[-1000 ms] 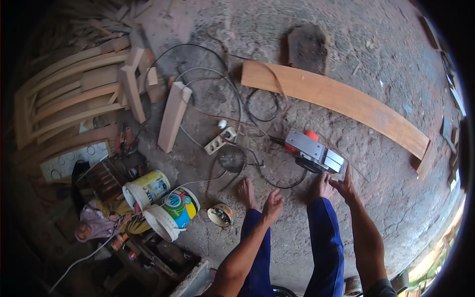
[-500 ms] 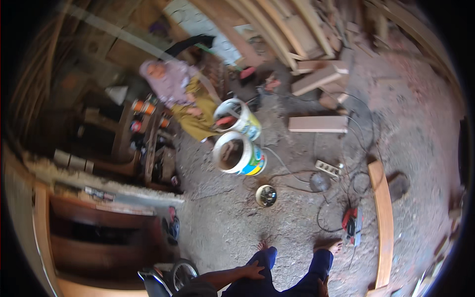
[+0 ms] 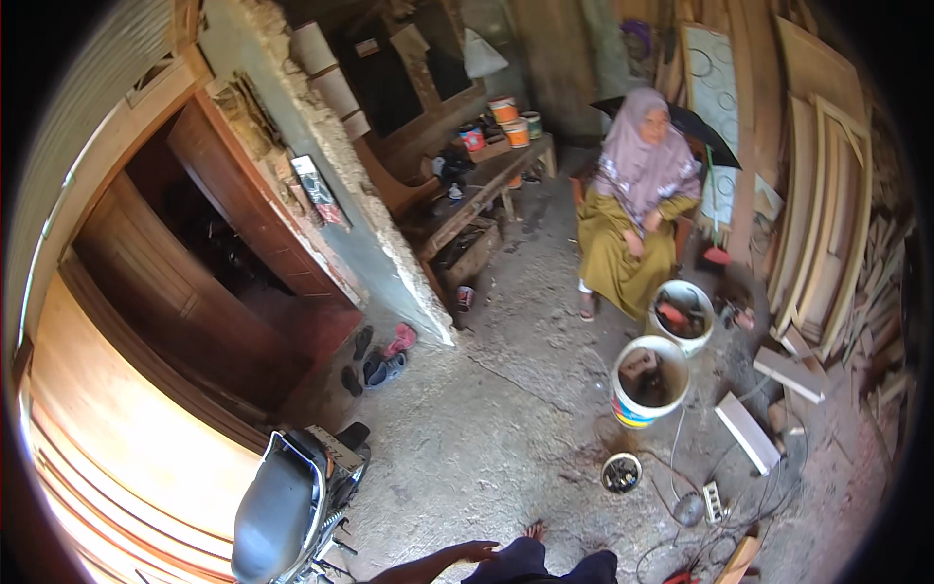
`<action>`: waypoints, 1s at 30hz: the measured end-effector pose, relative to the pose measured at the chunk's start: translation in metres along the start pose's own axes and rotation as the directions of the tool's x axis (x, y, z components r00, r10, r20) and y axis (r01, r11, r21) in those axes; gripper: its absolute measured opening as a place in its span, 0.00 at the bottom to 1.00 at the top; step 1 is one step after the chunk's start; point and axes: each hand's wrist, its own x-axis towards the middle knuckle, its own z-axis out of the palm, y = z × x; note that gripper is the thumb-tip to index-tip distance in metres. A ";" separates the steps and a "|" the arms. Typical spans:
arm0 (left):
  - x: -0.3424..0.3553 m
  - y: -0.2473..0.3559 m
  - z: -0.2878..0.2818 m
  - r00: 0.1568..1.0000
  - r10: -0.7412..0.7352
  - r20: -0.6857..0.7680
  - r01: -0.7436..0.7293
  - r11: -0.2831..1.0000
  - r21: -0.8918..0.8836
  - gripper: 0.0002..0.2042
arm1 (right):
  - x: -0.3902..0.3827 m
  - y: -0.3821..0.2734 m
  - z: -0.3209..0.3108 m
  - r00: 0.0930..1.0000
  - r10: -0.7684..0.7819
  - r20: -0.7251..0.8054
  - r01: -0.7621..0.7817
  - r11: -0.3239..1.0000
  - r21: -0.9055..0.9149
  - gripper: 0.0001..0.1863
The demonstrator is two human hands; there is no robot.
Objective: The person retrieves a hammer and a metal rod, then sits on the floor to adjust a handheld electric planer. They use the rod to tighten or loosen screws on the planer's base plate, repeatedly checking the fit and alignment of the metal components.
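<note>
wooden plank (image 3: 741, 561), long axis slanting, far end pointing up-right

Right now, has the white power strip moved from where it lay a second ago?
No. The power strip still lies right beside the round disc; the view has swung left, so both show farther right and lower.

A rough grey floor (image 3: 467, 428) spreads across the frame; two white-rimmed buckets (image 3: 634, 415) and a small round tub (image 3: 639, 477) stand on it right of centre, with a pale wooden beam (image 3: 747, 434), a power strip (image 3: 713, 502), an orange-brown plank (image 3: 739, 561) and part of a red tool (image 3: 681, 578) at lower right; sandals (image 3: 385, 371) lie left of centre; a motorbike (image 3: 277, 506) stands at lower left. A wooden bench (image 3: 484, 201) at upper centre carries small coloured tubs (image 3: 532, 125) and a dark bundle (image 3: 452, 169).
</note>
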 end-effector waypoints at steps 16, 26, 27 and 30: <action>0.001 -0.011 -0.174 0.768 -0.541 -0.344 -0.252 0.238 -0.938 0.22 | 0.287 -0.261 -0.051 0.963 0.247 -0.109 -0.260 0.956 -0.133 0.25; 0.067 0.070 -0.397 0.731 -0.548 -0.406 -0.232 0.361 -0.903 0.27 | 0.540 -0.549 -0.013 0.995 -0.020 -0.093 0.020 1.000 -0.002 0.19; 0.074 0.075 -0.424 0.729 -0.561 -0.393 -0.211 0.361 -0.908 0.27 | 0.561 -0.573 0.010 0.997 -0.039 -0.071 0.040 0.999 0.013 0.18; 0.084 0.106 -0.513 0.711 -0.593 -0.378 -0.155 0.392 -0.907 0.27 | 0.615 -0.607 0.077 0.997 -0.064 0.037 0.064 0.998 0.018 0.18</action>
